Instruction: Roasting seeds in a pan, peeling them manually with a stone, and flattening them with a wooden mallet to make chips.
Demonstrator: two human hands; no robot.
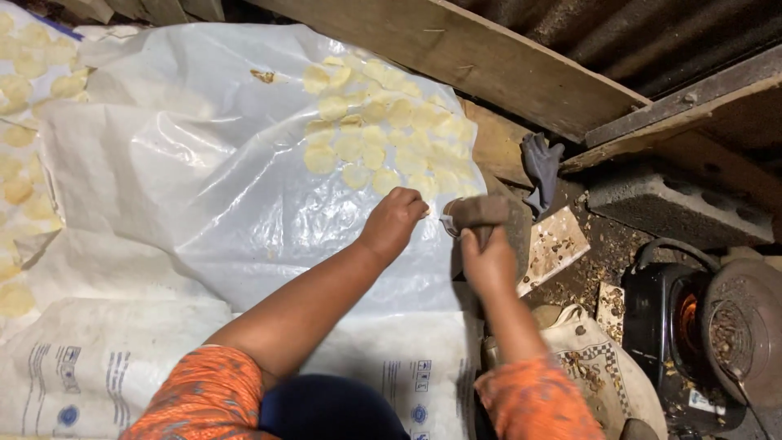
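We see a white plastic sheet (204, 163) under wooden planks (456, 49) — our left grip (393, 222) pinches above pale round slices (383, 130), our right grip (489, 261) clenches a brown tool (479, 212).

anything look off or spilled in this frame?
Mostly tidy: pale round slices lie in neat rows on the plastic sheet. One brown scrap sits apart from them. Husk-like debris litters the ground right of the right hand. The sheet is wrinkled.
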